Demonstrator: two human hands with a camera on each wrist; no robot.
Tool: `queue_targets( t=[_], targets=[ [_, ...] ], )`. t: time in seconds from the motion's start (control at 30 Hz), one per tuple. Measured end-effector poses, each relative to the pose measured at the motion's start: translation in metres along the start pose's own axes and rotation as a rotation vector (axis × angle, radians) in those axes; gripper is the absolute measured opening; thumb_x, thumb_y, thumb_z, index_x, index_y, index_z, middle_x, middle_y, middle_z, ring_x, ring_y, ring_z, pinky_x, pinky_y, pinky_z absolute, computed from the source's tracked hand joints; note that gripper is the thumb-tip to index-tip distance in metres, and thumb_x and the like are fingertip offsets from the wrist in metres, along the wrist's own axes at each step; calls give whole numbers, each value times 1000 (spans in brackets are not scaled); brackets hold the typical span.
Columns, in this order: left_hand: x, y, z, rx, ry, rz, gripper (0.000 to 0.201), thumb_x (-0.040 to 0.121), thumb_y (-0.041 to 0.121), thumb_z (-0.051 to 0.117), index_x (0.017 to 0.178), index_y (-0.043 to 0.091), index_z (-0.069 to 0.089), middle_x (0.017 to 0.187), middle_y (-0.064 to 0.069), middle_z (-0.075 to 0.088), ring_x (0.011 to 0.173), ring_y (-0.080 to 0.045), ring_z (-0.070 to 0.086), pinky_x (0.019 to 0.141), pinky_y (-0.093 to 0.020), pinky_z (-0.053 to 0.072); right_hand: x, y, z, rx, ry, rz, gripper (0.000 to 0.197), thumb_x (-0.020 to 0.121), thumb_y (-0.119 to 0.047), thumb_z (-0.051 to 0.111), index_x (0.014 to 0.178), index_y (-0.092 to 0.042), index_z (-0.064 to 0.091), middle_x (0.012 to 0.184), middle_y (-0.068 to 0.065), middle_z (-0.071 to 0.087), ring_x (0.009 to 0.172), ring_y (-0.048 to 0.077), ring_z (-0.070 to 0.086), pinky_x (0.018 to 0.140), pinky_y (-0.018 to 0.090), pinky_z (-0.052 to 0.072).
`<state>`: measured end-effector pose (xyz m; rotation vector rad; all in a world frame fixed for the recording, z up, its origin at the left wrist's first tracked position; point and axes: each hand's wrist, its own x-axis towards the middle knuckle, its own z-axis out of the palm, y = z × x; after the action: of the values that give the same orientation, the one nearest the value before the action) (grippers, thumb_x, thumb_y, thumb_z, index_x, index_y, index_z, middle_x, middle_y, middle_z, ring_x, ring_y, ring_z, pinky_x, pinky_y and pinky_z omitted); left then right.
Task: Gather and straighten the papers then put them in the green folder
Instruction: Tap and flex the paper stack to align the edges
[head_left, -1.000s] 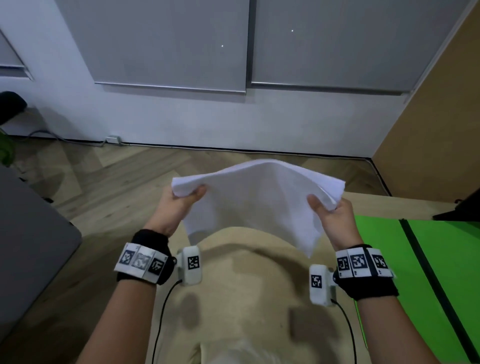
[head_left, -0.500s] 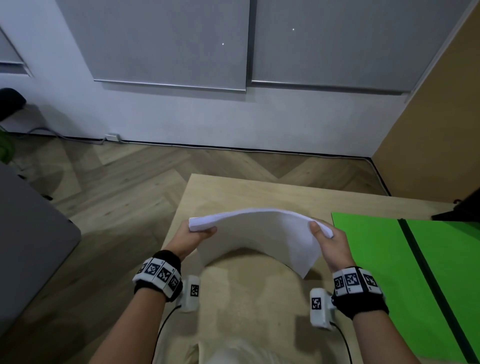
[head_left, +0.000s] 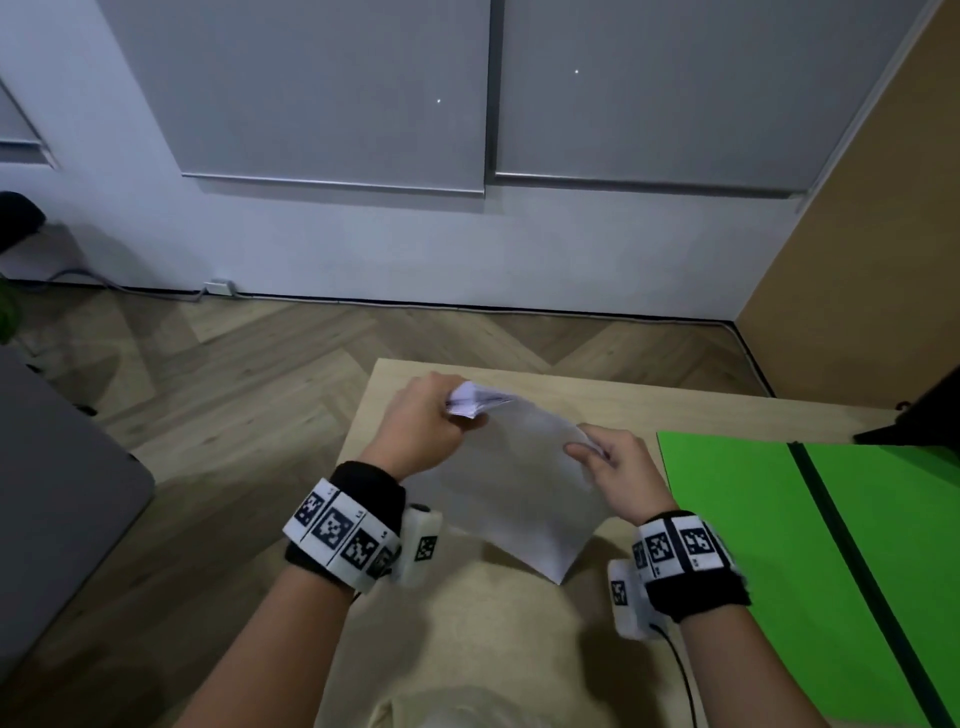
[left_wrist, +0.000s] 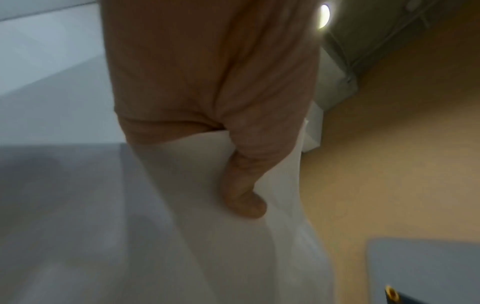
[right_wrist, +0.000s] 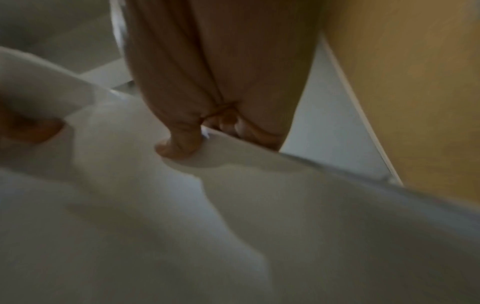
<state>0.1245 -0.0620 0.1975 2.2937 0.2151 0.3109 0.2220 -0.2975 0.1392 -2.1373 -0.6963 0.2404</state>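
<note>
A stack of white papers (head_left: 519, 483) hangs tilted over the light wooden table (head_left: 649, 405), its lower corner near the tabletop. My left hand (head_left: 431, 421) grips the stack's far left corner, thumb pressed on the sheet in the left wrist view (left_wrist: 244, 203). My right hand (head_left: 608, 462) pinches the right edge; in the right wrist view its thumb (right_wrist: 179, 146) lies on the papers (right_wrist: 233, 226). The green folder (head_left: 810, 545) lies open and flat on the table to the right, a dark spine down its middle.
Wooden floor lies beyond and left of the table. A grey surface (head_left: 52, 493) sits at the left edge. A brown partition (head_left: 857, 260) stands at the right, with a dark object (head_left: 924, 415) at the table's far right.
Both hands have lowered the stack from chest height toward the table and turned it, so the left corner now points away and the hands are closer together.
</note>
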Motion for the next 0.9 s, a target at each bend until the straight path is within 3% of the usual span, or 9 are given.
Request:
queue_targets(
  t=[0.1,0.2,0.3,0.43,0.5,0.57,0.7,0.83,0.9],
  targets=[
    [2,1,-16,-123,52,-44,31,61,38,80,80,15,74,80,-8,76,72,-18,68,70,-43,55,-2,-3,-7,228,38,14,16,87,-23,57,78,-18,69,70,-3,72,66,3,60,65,25,46],
    [4,-12,-40,-186,111,-77,25,64,21,87,78,5,74,76,-8,72,68,-12,59,69,-38,50,-8,0,-19,428,88,62,21,91,-4,52,95,-17,68,71,-20,74,66,-6,65,64,13,50],
    [4,-15,-53,-519,200,-105,26,61,24,85,74,7,70,68,6,70,63,-4,59,63,-25,48,-8,-3,-23,513,141,50,23,92,-5,51,107,-14,65,80,-23,74,78,-7,66,73,11,50],
    [-1,-5,-39,-959,208,-69,43,56,37,86,91,15,76,92,3,78,83,-10,71,77,-25,58,-10,-18,-11,686,194,88,17,87,-19,57,100,-14,68,81,-11,76,77,5,69,72,19,54],
    [-11,-2,-24,-941,154,-84,40,52,36,86,87,19,78,90,5,78,83,-8,72,73,-22,57,-12,-19,-3,728,189,143,20,76,-32,66,88,-17,71,78,-6,77,74,8,70,71,27,56],
    [-21,-5,-7,-834,57,-111,39,50,37,88,85,23,78,89,7,78,84,-6,72,72,-19,56,-16,-15,4,702,143,185,9,79,-22,68,86,-17,71,78,-5,76,74,5,69,73,31,54],
    [-36,-15,22,-726,-18,-187,27,78,5,75,96,24,70,89,16,77,85,1,70,73,-13,52,-23,-15,13,701,125,204,20,83,-7,66,99,-17,66,102,5,72,91,13,67,87,33,53],
    [-40,-10,25,-725,1,-167,30,84,1,68,102,24,67,92,17,77,89,3,69,76,-13,53,-20,-22,10,662,181,168,11,80,-13,69,83,-23,68,77,-13,75,75,-1,67,75,20,55],
    [-39,-7,18,-745,16,-169,28,84,-1,67,98,23,69,89,16,77,86,2,69,76,-13,53,-19,-30,2,666,209,125,12,74,-34,73,80,-24,71,76,-17,75,74,-1,67,72,17,55]
  ],
)
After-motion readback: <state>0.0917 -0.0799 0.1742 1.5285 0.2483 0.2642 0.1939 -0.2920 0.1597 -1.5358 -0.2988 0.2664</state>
